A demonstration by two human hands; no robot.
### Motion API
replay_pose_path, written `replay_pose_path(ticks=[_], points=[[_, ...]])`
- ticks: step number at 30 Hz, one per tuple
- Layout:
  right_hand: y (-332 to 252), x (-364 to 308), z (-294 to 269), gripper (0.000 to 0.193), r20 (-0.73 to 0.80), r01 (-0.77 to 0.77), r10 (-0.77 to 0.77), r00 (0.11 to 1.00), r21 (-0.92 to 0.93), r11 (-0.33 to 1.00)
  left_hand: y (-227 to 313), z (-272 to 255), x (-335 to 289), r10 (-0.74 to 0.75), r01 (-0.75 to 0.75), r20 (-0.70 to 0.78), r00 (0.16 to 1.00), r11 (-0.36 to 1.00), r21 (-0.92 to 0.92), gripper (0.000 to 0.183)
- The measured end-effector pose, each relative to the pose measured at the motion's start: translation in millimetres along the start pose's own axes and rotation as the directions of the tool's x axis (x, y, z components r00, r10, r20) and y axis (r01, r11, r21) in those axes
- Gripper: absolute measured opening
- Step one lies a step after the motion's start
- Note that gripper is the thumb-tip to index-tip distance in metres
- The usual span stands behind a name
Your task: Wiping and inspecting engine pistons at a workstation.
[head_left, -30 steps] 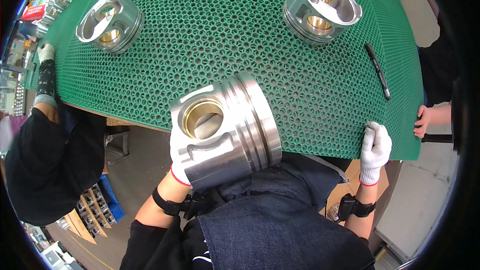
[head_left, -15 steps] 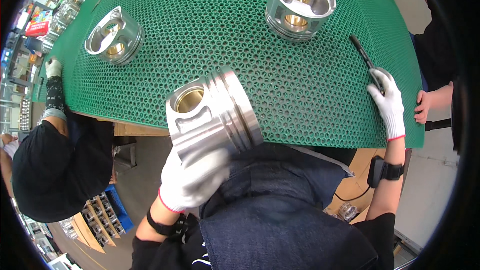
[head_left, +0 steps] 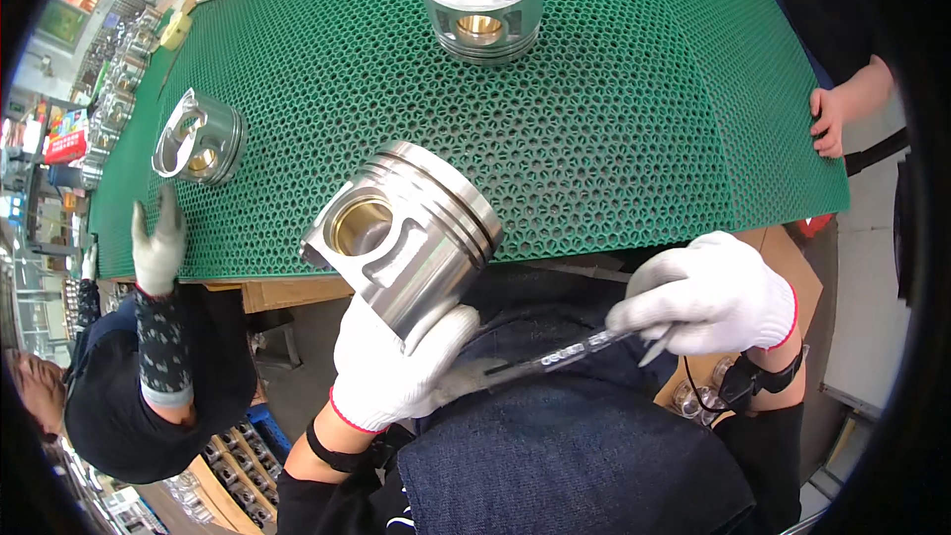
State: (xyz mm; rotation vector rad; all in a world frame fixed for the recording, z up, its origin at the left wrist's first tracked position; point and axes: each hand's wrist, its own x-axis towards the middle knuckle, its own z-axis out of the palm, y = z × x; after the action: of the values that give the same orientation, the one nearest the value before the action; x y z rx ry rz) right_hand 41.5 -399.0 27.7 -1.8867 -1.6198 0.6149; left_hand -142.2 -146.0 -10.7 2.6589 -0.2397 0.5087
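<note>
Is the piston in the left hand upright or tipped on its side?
Tipped: the piston lies sideways in the left hand, its ringed crown pointing right.

Left hand (head_left: 396,372): your white knit glove, red-trimmed cuff.
Right hand (head_left: 715,297): your matching white knit glove, red edge at the wrist.
Left wrist: a black strap (head_left: 332,449) round your forearm.
Right wrist: a black band (head_left: 758,379), a thin black cable hanging from it.
Lap: your dark blue denim apron (head_left: 575,456).

Green honeycomb mat (head_left: 634,129) over wooden bench (head_left: 287,292); parts shelves (head_left: 109,89) far left.
</note>
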Motion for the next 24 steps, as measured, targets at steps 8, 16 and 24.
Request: replay_pose_path(ticks=[8,16,24], points=[[4,4,-1,0.031,-0.067,-0.074,0.064,0.996,-0.148,0.986,5,-3,11,0.086,-0.095,0.122,0.989,0.993,0.074,0.040],[6,9,7,0.033,-0.204,-0.019,0.060,0.977,0.201,0.979,12,-3,18,0.076,-0.092,0.174,0.982,0.992,0.084,0.042],[2,6,0,0.031,-0.130,0.087,-0.079,0.988,0.056,0.995,15,-4,17,0.011,-0.044,0.248,0.969,0.991,0.130,0.041]])
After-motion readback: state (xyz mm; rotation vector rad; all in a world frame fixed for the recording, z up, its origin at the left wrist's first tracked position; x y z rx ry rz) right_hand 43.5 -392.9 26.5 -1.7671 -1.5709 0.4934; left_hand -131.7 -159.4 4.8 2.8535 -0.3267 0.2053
